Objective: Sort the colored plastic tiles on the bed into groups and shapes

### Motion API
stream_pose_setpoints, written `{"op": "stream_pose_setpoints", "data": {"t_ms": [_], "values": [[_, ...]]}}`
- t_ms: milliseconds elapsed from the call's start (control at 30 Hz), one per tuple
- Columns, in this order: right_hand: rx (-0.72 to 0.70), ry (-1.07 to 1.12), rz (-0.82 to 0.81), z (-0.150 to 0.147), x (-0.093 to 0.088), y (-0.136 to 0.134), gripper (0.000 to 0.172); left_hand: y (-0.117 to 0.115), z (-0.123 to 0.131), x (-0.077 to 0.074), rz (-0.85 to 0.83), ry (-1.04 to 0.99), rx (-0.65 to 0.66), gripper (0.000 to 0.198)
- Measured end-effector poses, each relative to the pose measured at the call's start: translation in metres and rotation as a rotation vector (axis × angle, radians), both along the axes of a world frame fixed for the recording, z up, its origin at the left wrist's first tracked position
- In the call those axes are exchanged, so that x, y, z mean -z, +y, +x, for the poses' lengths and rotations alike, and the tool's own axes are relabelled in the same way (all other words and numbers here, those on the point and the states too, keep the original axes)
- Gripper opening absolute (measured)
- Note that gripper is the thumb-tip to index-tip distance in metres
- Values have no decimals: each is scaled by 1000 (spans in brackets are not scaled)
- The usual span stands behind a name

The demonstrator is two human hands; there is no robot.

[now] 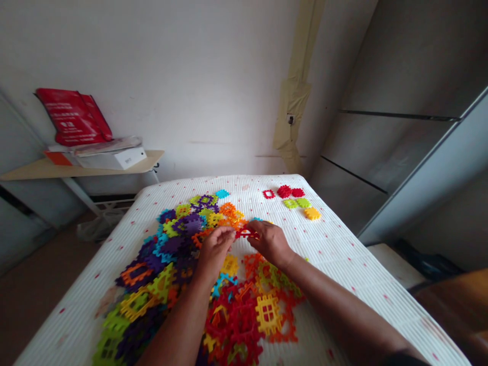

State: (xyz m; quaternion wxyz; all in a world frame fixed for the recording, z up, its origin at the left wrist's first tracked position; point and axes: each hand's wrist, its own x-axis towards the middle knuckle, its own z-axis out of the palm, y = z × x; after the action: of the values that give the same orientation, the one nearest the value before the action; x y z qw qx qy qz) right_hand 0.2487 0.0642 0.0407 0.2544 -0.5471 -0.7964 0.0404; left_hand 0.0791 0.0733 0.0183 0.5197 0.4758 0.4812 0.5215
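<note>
A red interlocking plastic tile (243, 233) is held up between my two hands, just above the table. My left hand (218, 247) pinches its left end with thumb and fingertips. On the other side, the fingers of my right hand (271, 245) are closed on its right end and hide part of it. Beneath and around the hands lies a loose heap of notched tiles, among them a yellow window tile (268, 313), purple tiles (189, 223), an orange tile (136, 273) and a lime green tile (163, 282).
Farther right on the white covered table (335, 254) sit red tiles (284, 191), green tiles (303, 203) and a yellow tile (312, 213). A side table (57, 172) with a box (114, 157) and red bag (76, 118) stands left; a grey refrigerator (381, 137) stands right.
</note>
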Motion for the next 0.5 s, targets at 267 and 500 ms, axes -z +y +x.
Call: {"op": "stream_pose_setpoints", "data": {"t_ms": [267,500], "values": [[-39,68,5,-1,9,3,29,-1,-1,-2,17,-17,-45,34],[-70,96,95,1,9,5,35,0,-1,-1,21,-30,-54,30]]}}
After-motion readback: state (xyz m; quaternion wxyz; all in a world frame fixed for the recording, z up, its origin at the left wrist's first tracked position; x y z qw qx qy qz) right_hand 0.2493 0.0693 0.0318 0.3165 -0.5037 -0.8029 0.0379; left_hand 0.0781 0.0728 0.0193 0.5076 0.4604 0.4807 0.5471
